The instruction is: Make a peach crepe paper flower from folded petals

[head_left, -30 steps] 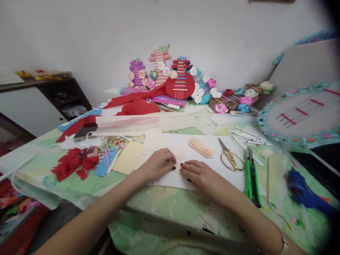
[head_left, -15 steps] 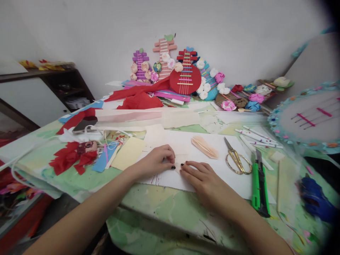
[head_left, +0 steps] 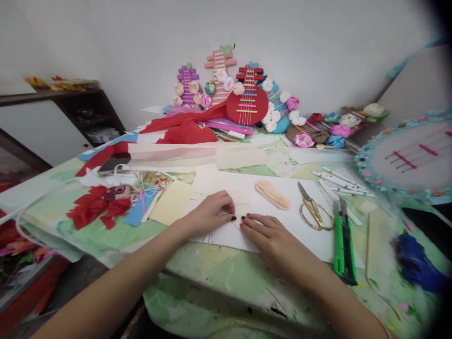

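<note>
My left hand (head_left: 208, 214) and my right hand (head_left: 270, 233) meet over a small pale peach piece of paper (head_left: 242, 210) lying on a white sheet (head_left: 303, 235). The left hand's fingers are curled, its tips pinching the paper's left edge. The right hand lies flatter, its fingertips pressing the paper down from the right. A folded peach paper fan shape (head_left: 272, 194) rests on the sheet just beyond my hands.
Gold scissors (head_left: 312, 208), a green utility knife (head_left: 344, 249) and white pens (head_left: 341, 181) lie to the right. Yellow paper (head_left: 172, 202), red paper scraps (head_left: 92, 205) and a phone (head_left: 113, 164) lie left. Paper instruments and flowers (head_left: 247, 101) stand at the back; a round craft (head_left: 411, 157) sits far right.
My hands have stayed on the small peach paper, with only slight finger shifts. The view has tilted a little, so everything sits slightly differently in frame.
</note>
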